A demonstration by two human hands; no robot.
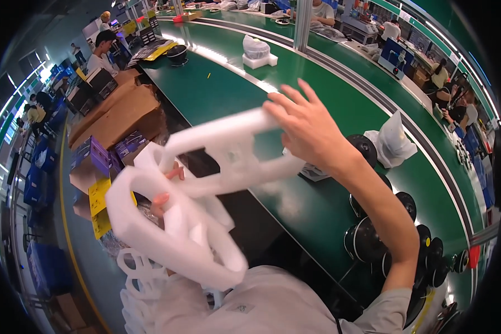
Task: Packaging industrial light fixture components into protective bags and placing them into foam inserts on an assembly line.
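My right hand (pixel 312 125) grips the far right end of a white foam packing insert (pixel 220 132), with its thumb side on the foam and some fingers raised. The insert is a long frame with openings, held tilted above the dark table edge. Closer to my body are more white foam inserts (pixel 170 245), slightly blurred. My left hand (pixel 160 201) is mostly hidden by these; only fingertips show through the openings, curled around the foam.
Black round parts (pixel 367 239) stand along the green bench (pixel 312 217) at right. A bagged item (pixel 395 142) sits beyond them; another (pixel 256 47) rests on foam farther off. Cardboard boxes (pixel 119 114) are at left, and more foam (pixel 136 284) is stacked below. People work nearby.
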